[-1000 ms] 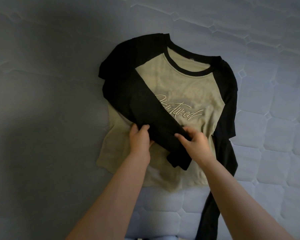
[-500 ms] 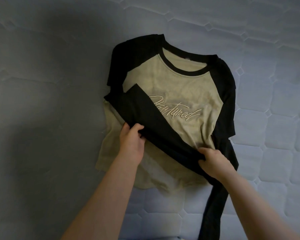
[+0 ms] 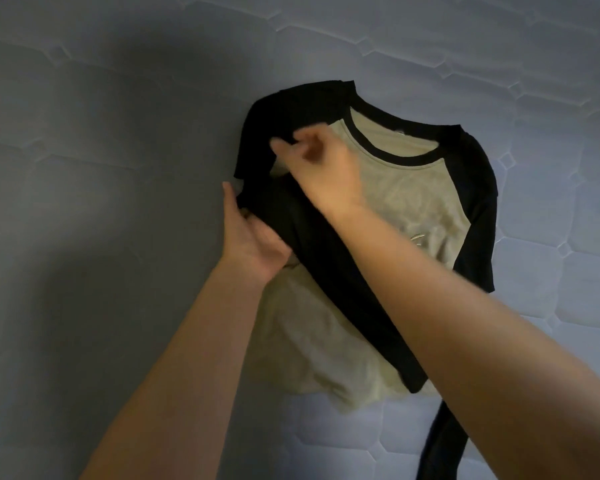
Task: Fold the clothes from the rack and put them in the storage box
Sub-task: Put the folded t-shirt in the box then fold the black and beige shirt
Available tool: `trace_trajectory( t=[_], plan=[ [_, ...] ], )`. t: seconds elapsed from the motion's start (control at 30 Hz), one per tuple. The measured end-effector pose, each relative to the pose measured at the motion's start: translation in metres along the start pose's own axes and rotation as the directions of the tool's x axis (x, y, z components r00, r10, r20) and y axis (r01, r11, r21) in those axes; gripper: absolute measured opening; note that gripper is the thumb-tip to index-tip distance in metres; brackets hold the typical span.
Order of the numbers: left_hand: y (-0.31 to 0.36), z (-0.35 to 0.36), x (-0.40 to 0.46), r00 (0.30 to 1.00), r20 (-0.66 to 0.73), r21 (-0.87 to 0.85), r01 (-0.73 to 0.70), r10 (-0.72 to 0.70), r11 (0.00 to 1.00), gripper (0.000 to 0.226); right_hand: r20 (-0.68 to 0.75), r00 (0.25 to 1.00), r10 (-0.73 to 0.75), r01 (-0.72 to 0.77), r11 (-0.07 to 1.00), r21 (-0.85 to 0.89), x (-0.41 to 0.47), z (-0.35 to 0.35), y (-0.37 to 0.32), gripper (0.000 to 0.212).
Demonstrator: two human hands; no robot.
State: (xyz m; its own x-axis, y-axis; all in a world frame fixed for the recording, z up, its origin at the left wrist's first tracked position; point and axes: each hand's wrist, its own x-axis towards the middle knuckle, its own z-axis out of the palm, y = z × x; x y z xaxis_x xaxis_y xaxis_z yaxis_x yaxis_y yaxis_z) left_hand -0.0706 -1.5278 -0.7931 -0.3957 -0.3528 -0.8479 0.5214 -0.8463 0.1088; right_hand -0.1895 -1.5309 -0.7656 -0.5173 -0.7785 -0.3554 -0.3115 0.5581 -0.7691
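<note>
Shirt (image 3: 406,202) flat on mattress (image 3: 118,168). L hand (image 3: 253,244) grip holds folded black sleeve (image 3: 326,258); R hand (image 3: 323,164) grip pinches shoulder fabric.

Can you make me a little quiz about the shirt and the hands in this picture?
1. True or false: the shirt lies on a mattress.
2. Which hand pinches the black cloth near the shoulder? A) left hand B) right hand
3. Fill in: the sleeve folded across the shirt's front is ____ in colour.

Key:
1. True. The quilted mattress shows all around the shirt.
2. B. The right hand reaches across and pinches cloth by the collar side; the left hand grips the shirt's left edge lower down.
3. Black. The body of the shirt is beige.
</note>
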Motion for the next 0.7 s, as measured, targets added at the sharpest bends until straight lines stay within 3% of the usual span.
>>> trace_trajectory(
  t=[0.07,0.13,0.17,0.23,0.27,0.3,0.37,0.43,0.5,0.53,0.6,0.63,0.67,0.7],
  plan=[
    [0.005,0.005,0.004,0.999,-0.009,0.006,0.051,-0.051,0.999,0.072,0.058,0.987,0.150,-0.149,0.989,-0.025,0.034,0.020,-0.025,0.067],
    [0.008,0.008,0.013,0.997,-0.073,0.042,0.014,-0.011,0.999,0.059,0.146,0.957,0.252,-0.229,0.961,-0.156,0.053,0.034,-0.041,0.091],
    [0.009,0.007,0.018,0.994,-0.105,0.047,-0.014,0.018,0.999,0.051,0.166,0.953,0.254,-0.209,0.946,-0.246,0.059,0.041,-0.042,0.089],
    [0.005,0.006,0.019,0.988,-0.138,-0.001,-0.069,0.068,0.998,0.038,0.194,0.965,0.175,-0.086,0.914,-0.397,0.066,0.048,-0.036,0.056],
    [0.004,0.005,0.018,0.988,-0.131,-0.027,-0.085,0.081,0.996,0.034,0.198,0.969,0.149,-0.063,0.920,-0.387,0.067,0.047,-0.032,0.039],
    [0.004,0.001,0.019,0.990,-0.114,-0.055,-0.091,0.084,0.994,0.033,0.175,0.973,0.152,-0.092,0.946,-0.309,0.066,0.045,-0.026,0.027],
    [0.004,-0.005,0.019,0.994,-0.072,-0.079,-0.083,0.078,0.993,0.036,0.108,0.946,0.304,-0.312,0.948,0.060,0.058,0.035,-0.009,0.019],
    [0.006,-0.010,0.021,0.996,-0.056,-0.095,-0.072,0.067,0.993,0.037,0.150,0.858,0.491,-0.506,0.760,0.409,0.047,0.023,0.008,0.023],
    [0.004,-0.012,0.024,0.996,-0.056,-0.094,-0.075,0.070,0.993,0.036,0.219,0.806,0.550,-0.572,0.629,0.527,0.038,0.015,0.022,0.029],
    [0.003,-0.011,0.024,0.996,-0.055,-0.087,-0.076,0.071,0.993,0.036,0.206,0.810,0.548,-0.563,0.630,0.536,0.035,0.013,0.025,0.027],
    [0.002,-0.011,0.027,0.995,-0.077,-0.073,-0.072,0.066,0.995,0.035,0.040,0.871,0.490,-0.459,0.782,0.423,0.037,0.015,0.024,0.026],
    [0.002,-0.011,0.029,0.994,-0.091,-0.066,-0.071,0.065,0.995,0.035,-0.088,0.922,0.378,-0.345,0.901,0.264,0.039,0.016,0.021,0.038],
    [0.003,-0.012,0.031,0.993,-0.100,-0.060,-0.073,0.067,0.996,0.035,-0.189,0.963,0.192,-0.190,0.981,0.030,0.041,0.018,0.019,0.053],
    [0.003,-0.013,0.032,0.992,-0.101,-0.057,-0.076,0.070,0.996,0.036,-0.206,0.978,-0.039,-0.015,0.967,-0.253,0.044,0.018,0.015,0.067]
  ],
)
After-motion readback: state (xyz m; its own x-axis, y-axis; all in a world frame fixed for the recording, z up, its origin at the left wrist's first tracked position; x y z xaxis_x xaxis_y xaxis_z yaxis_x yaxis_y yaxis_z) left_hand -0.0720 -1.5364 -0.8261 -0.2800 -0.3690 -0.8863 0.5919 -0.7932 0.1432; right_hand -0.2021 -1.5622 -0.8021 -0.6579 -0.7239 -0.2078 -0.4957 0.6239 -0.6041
